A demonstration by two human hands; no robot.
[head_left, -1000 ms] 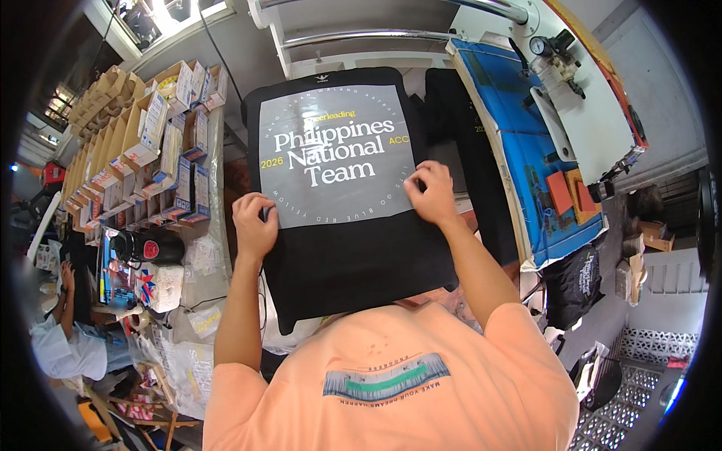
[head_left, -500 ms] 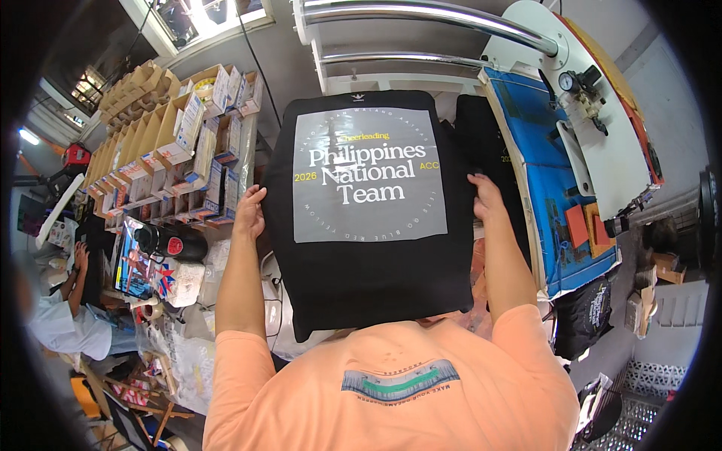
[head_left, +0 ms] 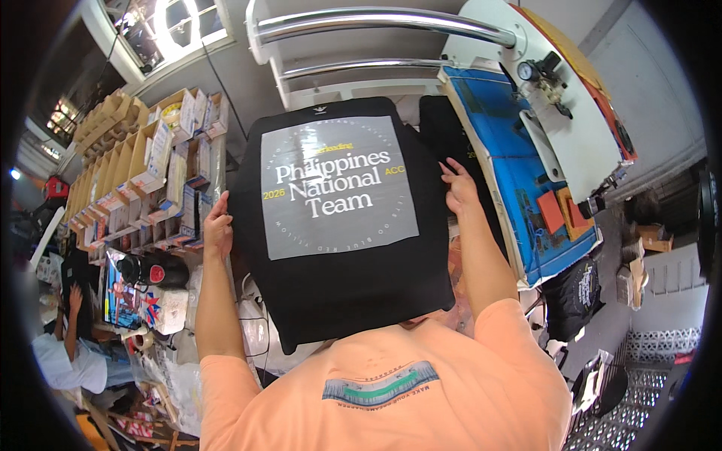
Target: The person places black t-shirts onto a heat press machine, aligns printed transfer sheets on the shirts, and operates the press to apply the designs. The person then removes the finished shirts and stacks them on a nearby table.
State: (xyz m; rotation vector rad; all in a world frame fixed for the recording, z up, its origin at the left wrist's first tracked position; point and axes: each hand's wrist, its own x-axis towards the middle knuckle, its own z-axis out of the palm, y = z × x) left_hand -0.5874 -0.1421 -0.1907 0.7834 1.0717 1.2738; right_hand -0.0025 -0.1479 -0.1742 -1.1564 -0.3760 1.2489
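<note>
Black fabric garment (head_left: 361, 293): lay spread flat between the left hand (head_left: 217, 231) and right hand (head_left: 460, 192).
Blue padded board with pale edging (head_left: 500, 128): stretched rectangular along the garment's right.
Slim open cardboard boxes, brown inside (head_left: 143, 165): stood in rows; a back one held a yellow round roll (head_left: 171, 115), other contents too small to tell.
Glossy grey square sheet (head_left: 342, 234): lay smooth on the garment, lettered white and yellow.
Hands: fingers bent at both garment edges; whether either grip clasped cloth, I could not tell.
</note>
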